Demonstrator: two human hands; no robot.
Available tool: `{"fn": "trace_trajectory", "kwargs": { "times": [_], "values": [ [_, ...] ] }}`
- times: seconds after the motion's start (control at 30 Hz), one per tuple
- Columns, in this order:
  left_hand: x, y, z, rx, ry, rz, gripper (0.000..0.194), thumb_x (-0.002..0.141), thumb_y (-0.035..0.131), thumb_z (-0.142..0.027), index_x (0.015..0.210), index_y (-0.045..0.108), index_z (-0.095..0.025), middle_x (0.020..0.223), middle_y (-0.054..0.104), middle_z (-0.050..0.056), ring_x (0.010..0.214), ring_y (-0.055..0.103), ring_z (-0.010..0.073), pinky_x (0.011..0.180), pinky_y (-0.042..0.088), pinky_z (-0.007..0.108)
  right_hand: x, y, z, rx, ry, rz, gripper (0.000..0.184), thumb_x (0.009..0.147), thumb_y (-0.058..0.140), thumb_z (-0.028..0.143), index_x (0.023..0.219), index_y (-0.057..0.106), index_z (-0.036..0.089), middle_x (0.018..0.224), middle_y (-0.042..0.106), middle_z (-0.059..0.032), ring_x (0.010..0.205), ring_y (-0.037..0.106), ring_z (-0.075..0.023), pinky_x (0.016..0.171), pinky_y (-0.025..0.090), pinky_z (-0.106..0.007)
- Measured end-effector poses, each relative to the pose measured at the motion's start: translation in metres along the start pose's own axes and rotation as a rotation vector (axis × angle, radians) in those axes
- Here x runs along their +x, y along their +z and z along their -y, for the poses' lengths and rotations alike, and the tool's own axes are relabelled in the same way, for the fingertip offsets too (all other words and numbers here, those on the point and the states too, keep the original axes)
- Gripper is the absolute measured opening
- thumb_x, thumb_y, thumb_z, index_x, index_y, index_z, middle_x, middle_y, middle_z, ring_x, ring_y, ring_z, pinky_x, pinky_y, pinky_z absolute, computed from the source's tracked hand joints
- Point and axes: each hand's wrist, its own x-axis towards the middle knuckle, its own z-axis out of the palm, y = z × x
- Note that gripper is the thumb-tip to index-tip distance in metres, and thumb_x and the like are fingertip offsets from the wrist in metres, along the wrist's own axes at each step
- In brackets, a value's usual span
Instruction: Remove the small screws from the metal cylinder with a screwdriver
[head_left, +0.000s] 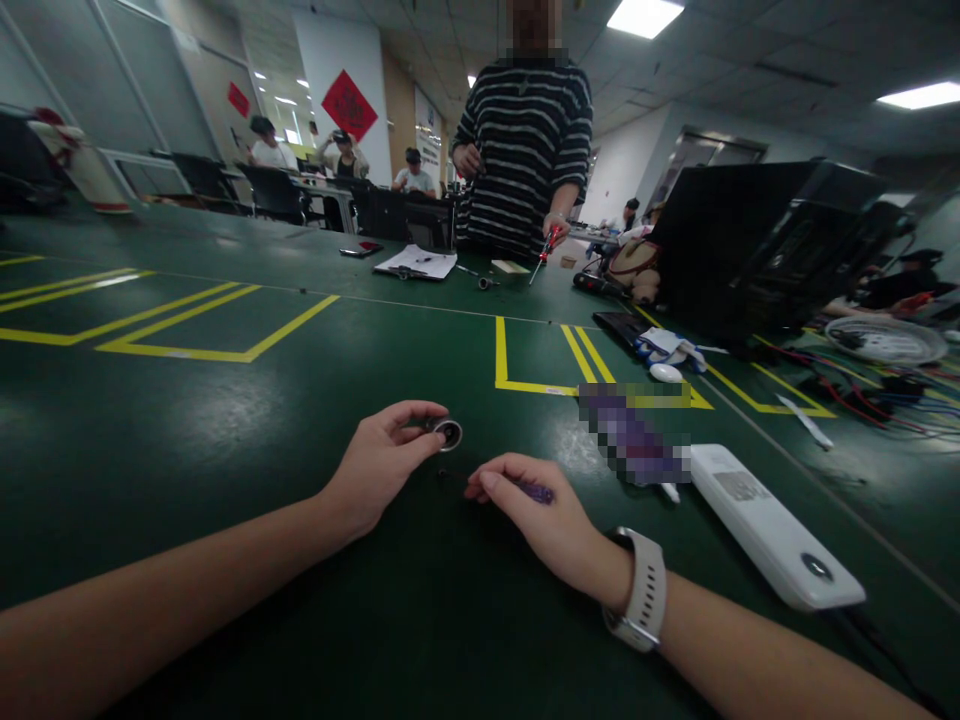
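Observation:
Pinched between the thumb and fingers of my left hand [386, 450] is a small round metal part [448, 433], its ringed, dark-centred face turned toward me. My right hand [532, 500] is closed around a slim tool with a purple handle [538, 492], which looks like a small screwdriver. Its thin dark shaft points left, and its tip lies just below the metal part, apparently apart from it. My fingers cover the middle of the tool. Both hands are low over the green table [300, 440].
Right of my right hand lie a white power bank [772, 525] with a cable and a blurred purple object [634, 435]. Gloves [667, 348] and a black case [757, 250] stand beyond. Across the table a person [525, 150] holds a red screwdriver [546, 250] near a clipboard [416, 262].

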Motion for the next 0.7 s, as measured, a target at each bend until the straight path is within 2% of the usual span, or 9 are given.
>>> {"fn": "trace_trajectory", "kwargs": {
  "times": [0.2,0.27,0.33,0.43,0.7],
  "values": [
    [0.000,0.000,0.000,0.008,0.016,0.001,0.027,0.068,0.068,-0.021,0.094,0.063,-0.017,0.093,0.071,0.005,0.088,0.066,0.0188,0.083,0.051,0.031,-0.002,-0.010,0.018,-0.201,0.028,0.061,0.025,0.082,0.047,0.015,0.064,0.063,0.018,0.060,0.062,0.0004,0.059,0.059,-0.0133,0.055,0.044,-0.025],
    [-0.001,0.000,0.000,0.001,0.028,0.007,0.027,0.067,0.068,-0.022,0.093,0.064,-0.017,0.093,0.071,0.005,0.088,0.066,0.0192,0.084,0.051,0.032,-0.005,-0.010,0.022,-0.281,-0.036,0.048,0.027,0.081,0.046,0.013,0.058,0.060,0.018,0.057,0.060,0.0011,0.057,0.058,-0.0132,0.056,0.043,-0.026],
    [-0.001,0.001,-0.001,-0.004,0.027,0.002,0.028,0.066,0.068,-0.023,0.093,0.065,-0.017,0.092,0.072,0.005,0.088,0.066,0.0198,0.085,0.050,0.033,-0.008,-0.007,0.023,-0.345,-0.159,0.007,0.028,0.081,0.046,0.013,0.057,0.058,0.019,0.060,0.062,0.0003,0.061,0.059,-0.0139,0.062,0.043,-0.028],
    [-0.001,0.001,-0.002,-0.005,0.018,-0.021,0.029,0.065,0.069,-0.023,0.093,0.065,-0.016,0.092,0.072,0.005,0.089,0.066,0.0206,0.086,0.050,0.034,-0.012,-0.002,0.017,-0.378,-0.299,-0.015,0.026,0.083,0.046,0.013,0.060,0.058,0.018,0.065,0.063,-0.0015,0.065,0.059,-0.0149,0.070,0.043,-0.031],
    [-0.002,0.002,-0.003,-0.031,0.002,-0.013,0.029,0.065,0.069,-0.023,0.093,0.066,-0.016,0.088,0.073,0.005,0.086,0.067,0.0200,0.085,0.051,0.033,-0.016,-0.001,0.010,-0.360,-0.468,-0.061,0.019,0.086,0.041,0.014,0.083,0.060,0.018,0.077,0.064,-0.0054,0.074,0.059,-0.0172,0.077,0.043,-0.035]
  ]
}}
